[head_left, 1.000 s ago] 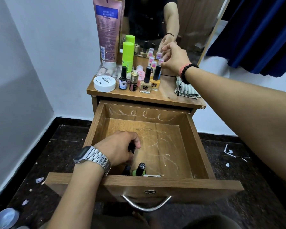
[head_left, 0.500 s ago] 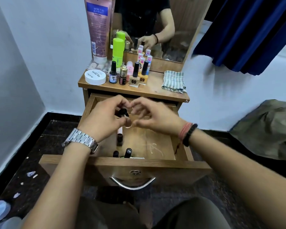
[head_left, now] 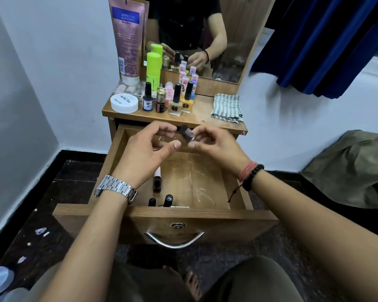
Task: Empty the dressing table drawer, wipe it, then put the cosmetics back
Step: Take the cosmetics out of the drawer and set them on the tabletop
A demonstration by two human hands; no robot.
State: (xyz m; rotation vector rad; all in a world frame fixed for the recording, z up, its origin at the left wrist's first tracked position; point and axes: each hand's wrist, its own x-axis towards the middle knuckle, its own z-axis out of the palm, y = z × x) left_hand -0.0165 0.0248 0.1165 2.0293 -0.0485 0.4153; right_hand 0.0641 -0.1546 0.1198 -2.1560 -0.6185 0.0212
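Dark small bottle (head_left: 187,135) pinched in right hand (head_left: 216,147) (left hand (head_left: 146,153) open beside) above drawer (head_left: 196,186).

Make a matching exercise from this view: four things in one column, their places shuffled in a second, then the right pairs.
Things
1. white jar
2. striped cloth
3. small dark bottle
4. pink stick

Places
A. lying in the drawer
B. right side of the tabletop
C. left front corner of the tabletop
D. held between the left hand and right hand, above the drawer

Pairs: 1-C, 2-B, 3-D, 4-A
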